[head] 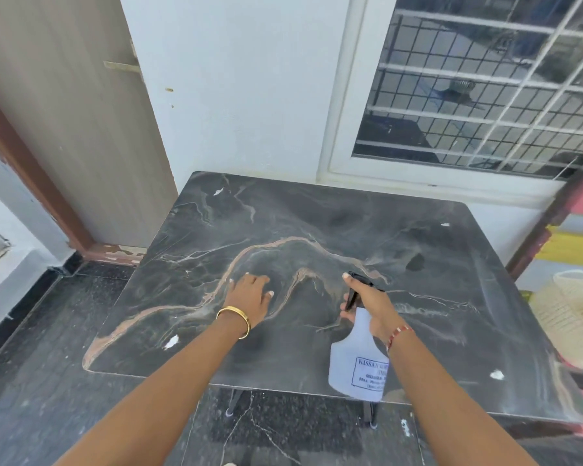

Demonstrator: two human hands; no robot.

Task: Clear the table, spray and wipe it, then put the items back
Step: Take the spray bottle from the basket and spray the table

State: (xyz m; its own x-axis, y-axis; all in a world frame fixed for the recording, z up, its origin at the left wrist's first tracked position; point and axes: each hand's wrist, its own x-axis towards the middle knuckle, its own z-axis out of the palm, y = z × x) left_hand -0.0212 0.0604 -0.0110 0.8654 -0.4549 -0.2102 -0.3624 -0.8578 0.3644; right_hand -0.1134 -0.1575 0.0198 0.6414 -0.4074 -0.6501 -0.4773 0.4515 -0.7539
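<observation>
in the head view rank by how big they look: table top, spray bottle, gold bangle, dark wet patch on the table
1. table top
2. spray bottle
3 and 4. gold bangle and dark wet patch: look similar, and the bangle sits nearer the camera, so unranked.

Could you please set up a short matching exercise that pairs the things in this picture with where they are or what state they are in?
Things:
1. white plastic spray bottle with a black trigger head
2. left hand
3. gold bangle
4. dark marble-patterned table

States:
A. worn on the left wrist
B. lying open, fingers spread over the tabletop
C. gripped in the right hand
D. standing below the barred window

Pairs: 1-C, 2-B, 3-A, 4-D
</observation>
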